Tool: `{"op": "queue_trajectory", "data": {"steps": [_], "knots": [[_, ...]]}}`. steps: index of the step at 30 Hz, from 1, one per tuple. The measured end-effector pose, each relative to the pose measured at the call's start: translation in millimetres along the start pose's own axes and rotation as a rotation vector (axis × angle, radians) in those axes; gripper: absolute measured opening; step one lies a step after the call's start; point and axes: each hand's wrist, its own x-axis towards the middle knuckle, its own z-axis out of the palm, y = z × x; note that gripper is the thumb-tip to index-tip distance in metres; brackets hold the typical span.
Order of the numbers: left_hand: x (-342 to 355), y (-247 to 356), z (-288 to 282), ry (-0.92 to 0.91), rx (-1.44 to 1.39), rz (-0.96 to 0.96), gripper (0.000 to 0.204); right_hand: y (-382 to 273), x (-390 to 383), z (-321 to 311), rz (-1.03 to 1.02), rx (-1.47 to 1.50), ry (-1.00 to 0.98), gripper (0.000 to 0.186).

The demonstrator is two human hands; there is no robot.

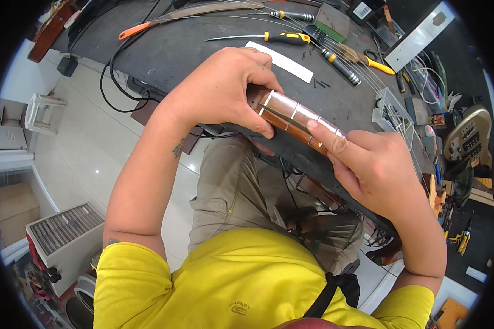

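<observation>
A wooden instrument neck with pale frets lies at a slant over the bench's front edge. My left hand is closed round its left end, thumb underneath along the near side and fingers over the far side. My right hand grips the right part, its index finger reaching onto the fretted surface, the other fingers curled and partly hidden. A thin dark strip runs along the neck's near edge; I cannot make out what it is. A white paper strip lies just beyond my hands.
The dark bench holds screwdrivers, a yellow-handled brush, loose wires, a metal bar and a clear plastic box. A guitar body is at the right. A drawer cabinet and a white stool stand left.
</observation>
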Motion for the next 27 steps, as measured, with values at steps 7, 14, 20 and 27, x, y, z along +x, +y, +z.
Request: {"op": "queue_trajectory", "data": {"steps": [7, 14, 20, 27], "knots": [[2, 1, 2, -0.006, -0.023, -0.027, 0.063, -3, 17, 8, -0.036, -0.03, 0.03, 0.054], [-1, 0, 3, 0.017, -0.037, -0.026, 0.059, -2, 19, 15, -0.042, -0.03, 0.035, 0.064], [0, 3, 3, 0.023, 0.007, 0.004, 0.06, 2, 6, 10, -0.042, -0.036, 0.025, 0.066], [-2, 1, 5, 0.048, -0.007, 0.017, 0.061, 2, -1, 12, -0.026, -0.035, 0.04, 0.075]]}}
